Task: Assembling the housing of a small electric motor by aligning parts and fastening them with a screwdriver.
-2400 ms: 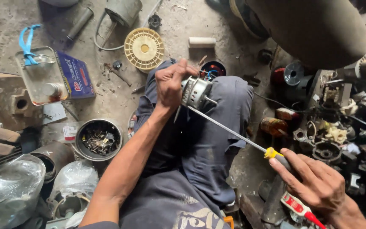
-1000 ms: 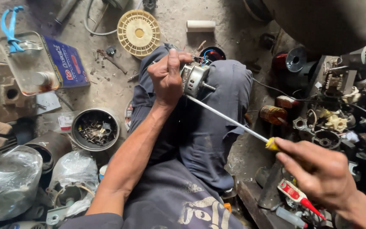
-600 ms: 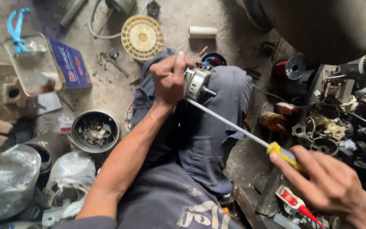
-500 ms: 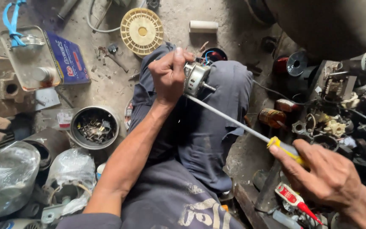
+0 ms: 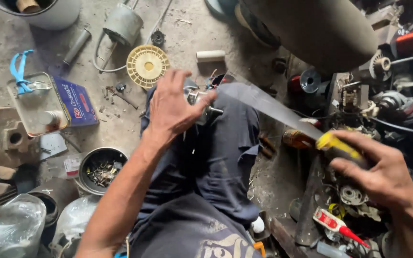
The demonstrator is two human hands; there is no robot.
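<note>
Here, left hand (image 5: 170, 107) over motor (image 5: 199, 98)

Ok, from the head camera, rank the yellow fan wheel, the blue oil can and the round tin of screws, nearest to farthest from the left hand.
1. Yellow fan wheel, just up-left of the left hand.
2. Round tin of screws, lower left.
3. Blue oil can, far left.

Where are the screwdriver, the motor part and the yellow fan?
screwdriver (image 5: 333, 142), head view, on its yellow handle in the right hand.
motor part (image 5: 198, 98), head view, on the metal body under the left hand's fingers.
yellow fan (image 5: 147, 65), head view, on its hub.
</note>
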